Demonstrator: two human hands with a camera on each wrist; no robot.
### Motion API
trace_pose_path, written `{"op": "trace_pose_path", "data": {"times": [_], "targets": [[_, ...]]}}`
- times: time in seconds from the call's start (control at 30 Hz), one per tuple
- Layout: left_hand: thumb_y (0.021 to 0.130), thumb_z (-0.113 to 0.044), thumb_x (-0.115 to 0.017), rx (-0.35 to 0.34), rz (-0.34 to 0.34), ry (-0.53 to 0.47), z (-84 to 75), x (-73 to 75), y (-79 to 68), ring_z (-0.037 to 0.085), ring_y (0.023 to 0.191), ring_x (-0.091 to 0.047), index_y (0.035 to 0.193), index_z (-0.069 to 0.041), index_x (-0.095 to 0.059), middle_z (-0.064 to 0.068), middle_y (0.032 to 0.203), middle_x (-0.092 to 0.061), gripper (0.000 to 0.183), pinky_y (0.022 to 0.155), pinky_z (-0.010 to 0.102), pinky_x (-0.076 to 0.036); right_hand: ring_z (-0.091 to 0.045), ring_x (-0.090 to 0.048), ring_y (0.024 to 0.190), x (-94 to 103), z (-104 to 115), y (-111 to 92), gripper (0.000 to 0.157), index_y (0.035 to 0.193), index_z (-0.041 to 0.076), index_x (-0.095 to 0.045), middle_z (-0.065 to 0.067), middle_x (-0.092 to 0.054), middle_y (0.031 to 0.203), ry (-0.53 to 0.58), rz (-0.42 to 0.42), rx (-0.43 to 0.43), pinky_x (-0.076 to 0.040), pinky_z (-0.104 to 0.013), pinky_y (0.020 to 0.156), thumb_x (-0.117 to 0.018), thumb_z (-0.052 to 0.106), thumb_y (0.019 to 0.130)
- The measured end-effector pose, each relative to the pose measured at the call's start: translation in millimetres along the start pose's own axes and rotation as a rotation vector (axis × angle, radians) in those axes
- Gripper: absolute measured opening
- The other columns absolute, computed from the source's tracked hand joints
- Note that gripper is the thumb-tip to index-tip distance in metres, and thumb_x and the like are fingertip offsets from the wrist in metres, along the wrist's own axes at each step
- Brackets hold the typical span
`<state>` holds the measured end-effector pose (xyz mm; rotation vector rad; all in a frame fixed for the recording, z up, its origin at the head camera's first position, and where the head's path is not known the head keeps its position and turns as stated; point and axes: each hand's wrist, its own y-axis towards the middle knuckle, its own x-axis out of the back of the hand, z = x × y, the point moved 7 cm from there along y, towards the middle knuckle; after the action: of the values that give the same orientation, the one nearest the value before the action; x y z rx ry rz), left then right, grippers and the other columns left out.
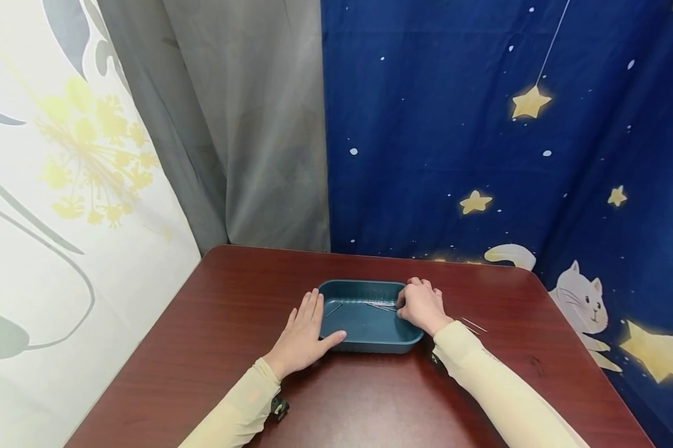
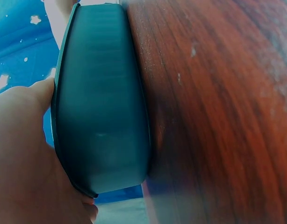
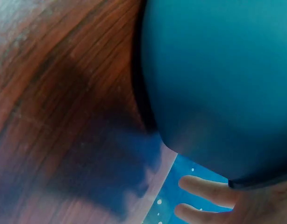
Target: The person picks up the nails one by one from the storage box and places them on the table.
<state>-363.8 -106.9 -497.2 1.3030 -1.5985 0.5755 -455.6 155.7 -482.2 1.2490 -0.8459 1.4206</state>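
Note:
A dark teal plastic tray point(image 1: 364, 347) with rounded corners stands on the table. My left hand point(image 1: 303, 336) rests on its left rim, fingers straight and thumb reaching over the near left corner. In the left wrist view, that hand point(image 2: 22, 135) lies along the rim. My right hand point(image 1: 423, 305) reaches over the right rim, its thumb and forefinger bent down inside, right at the ends of several thin metal sticks point(image 1: 378, 305). I cannot tell whether it pinches one. In the right wrist view, two fingers point(image 3: 206, 189) extend past the tray wall point(image 3: 218, 93).
Another thin stick point(image 1: 333, 309) lies at the tray's left inside. On the reddish-brown wooden table point(image 1: 247, 286), thin metal sticks point(image 1: 475, 324) lie right of the tray, partly behind the right sleeve point(image 1: 482, 367). Grey and blue star-patterned curtains point(image 1: 426, 124) hang behind the table.

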Motion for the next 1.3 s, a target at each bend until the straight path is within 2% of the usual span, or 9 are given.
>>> {"op": "trace_pose_path", "data": {"times": [0.1,0.33,0.67,1.0,1.3], "targets": [[0.092,-0.076,-0.044,0.006,0.015,0.004,0.0,-0.4,0.1,0.029,0.154,-0.003,0.161,-0.001,-0.012,0.011,0.168,-0.003,0.106,0.117,0.060,-0.016,-0.040,-0.045,0.121,-1.0,1.3,1.1,0.013,0.070,0.028,-0.074,-0.013,-0.059,0.130,-0.013,-0.006,0.012,-0.039,-0.059,0.084,-0.085,0.021,0.076],[0.092,-0.077,-0.042,0.009,0.021,0.009,1.9,-2.1,0.2,0.028,0.154,-0.002,0.161,-0.002,-0.012,0.014,0.168,-0.005,0.106,0.118,0.059,-0.015,-0.041,-0.045,0.124,-2.9,7.1,2.0,0.026,0.057,0.027,-0.065,-0.014,-0.060,0.131,-0.019,-0.013,0.061,-0.035,-0.064,0.090,-0.081,0.014,0.073],[0.093,-0.076,-0.043,0.002,0.005,0.011,0.6,-0.6,0.6,0.031,0.154,-0.006,0.160,0.001,-0.014,0.012,0.168,-0.004,0.106,0.117,0.061,-0.016,-0.039,-0.043,0.128,-3.0,7.7,1.6,0.025,0.057,0.025,-0.064,-0.014,-0.058,0.135,-0.025,-0.013,0.097,-0.033,-0.065,0.094,-0.082,0.018,0.074],[0.092,-0.077,-0.044,0.010,0.021,0.027,1.9,-1.5,2.8,0.030,0.154,-0.005,0.160,0.000,-0.013,0.011,0.168,-0.002,0.108,0.117,0.060,-0.015,-0.040,-0.040,0.132,9.7,9.2,-0.3,0.024,0.058,0.026,-0.064,-0.015,-0.056,0.139,-0.018,-0.041,0.131,-0.033,-0.067,0.095,-0.081,0.020,0.074],[0.092,-0.076,-0.046,0.010,0.021,0.025,0.4,-0.1,1.8,0.031,0.154,-0.006,0.160,0.001,-0.014,0.013,0.168,-0.005,0.107,0.117,0.061,-0.017,-0.037,-0.038,0.136,28.9,12.2,-6.4,0.024,0.059,0.030,-0.064,-0.012,-0.053,0.143,0.001,-0.078,0.196,-0.030,-0.067,0.103,-0.080,0.021,0.076]]}}
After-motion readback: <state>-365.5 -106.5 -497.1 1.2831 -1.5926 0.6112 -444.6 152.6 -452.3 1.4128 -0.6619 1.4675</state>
